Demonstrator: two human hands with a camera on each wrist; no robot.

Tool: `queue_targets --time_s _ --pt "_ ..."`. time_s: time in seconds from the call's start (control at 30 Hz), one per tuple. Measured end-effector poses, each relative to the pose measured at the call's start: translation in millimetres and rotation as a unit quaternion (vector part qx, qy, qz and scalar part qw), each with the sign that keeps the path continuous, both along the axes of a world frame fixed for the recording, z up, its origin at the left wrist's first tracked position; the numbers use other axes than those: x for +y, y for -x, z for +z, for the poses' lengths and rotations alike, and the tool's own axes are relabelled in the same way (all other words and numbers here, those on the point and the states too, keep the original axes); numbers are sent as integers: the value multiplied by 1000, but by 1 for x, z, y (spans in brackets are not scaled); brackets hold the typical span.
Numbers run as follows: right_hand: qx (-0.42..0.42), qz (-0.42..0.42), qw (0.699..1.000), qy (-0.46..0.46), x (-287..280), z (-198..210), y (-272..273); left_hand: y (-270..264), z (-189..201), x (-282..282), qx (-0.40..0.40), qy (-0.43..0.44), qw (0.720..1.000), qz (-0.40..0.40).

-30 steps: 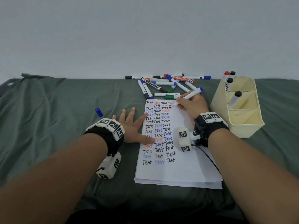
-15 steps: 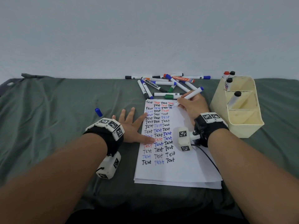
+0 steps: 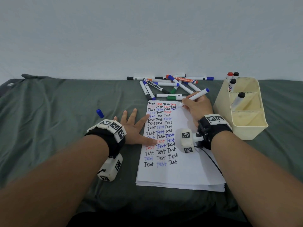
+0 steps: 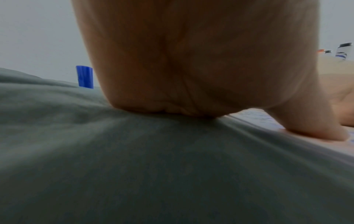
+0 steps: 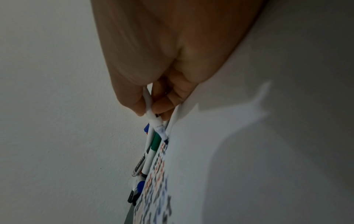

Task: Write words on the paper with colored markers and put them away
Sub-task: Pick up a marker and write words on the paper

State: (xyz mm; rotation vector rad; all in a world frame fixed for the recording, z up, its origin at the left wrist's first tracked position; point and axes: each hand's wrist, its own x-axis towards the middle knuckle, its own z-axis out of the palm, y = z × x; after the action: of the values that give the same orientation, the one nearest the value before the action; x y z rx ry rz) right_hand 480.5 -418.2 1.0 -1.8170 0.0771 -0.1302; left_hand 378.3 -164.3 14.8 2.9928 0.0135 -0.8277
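A stack of white paper [image 3: 185,171] lies on the green cloth, covered in rows of "Test" in black, blue and red. My right hand [image 3: 196,107] pinches a white marker with a blue end [image 3: 196,96], its tip on the paper's upper right rows. The same marker [image 5: 156,121] shows in the right wrist view between thumb and fingers, tip down on the sheet [image 5: 249,151]. My left hand [image 3: 134,128] lies flat with spread fingers, thumb and index finger resting on the paper's left edge. Its thumb [image 4: 314,130] presses the sheet in the left wrist view.
A loose blue cap [image 3: 100,113] lies on the cloth left of my left hand, also seen as the cap [image 4: 85,76]. Several markers [image 3: 170,86] are piled beyond the paper by the wall. A cream organiser [image 3: 249,128] at the right holds several markers.
The right hand has shifted the marker tip slightly down and to the right along the upper rows, writing in blue. The left hand has stayed put.
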Motion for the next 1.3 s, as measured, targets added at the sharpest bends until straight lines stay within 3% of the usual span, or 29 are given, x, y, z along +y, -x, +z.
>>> queue_targets --time_s 0.9,1.07,1.3 --pt "12 -14 1000 -11 0 3 3 -1 -1 1 4 4 1000 0" --pt "6 -21 998 -60 0 5 5 -2 -3 2 0 4 1000 0" --pt "7 13 977 -214 20 18 34 -2 -3 2 -2 4 1000 -2"
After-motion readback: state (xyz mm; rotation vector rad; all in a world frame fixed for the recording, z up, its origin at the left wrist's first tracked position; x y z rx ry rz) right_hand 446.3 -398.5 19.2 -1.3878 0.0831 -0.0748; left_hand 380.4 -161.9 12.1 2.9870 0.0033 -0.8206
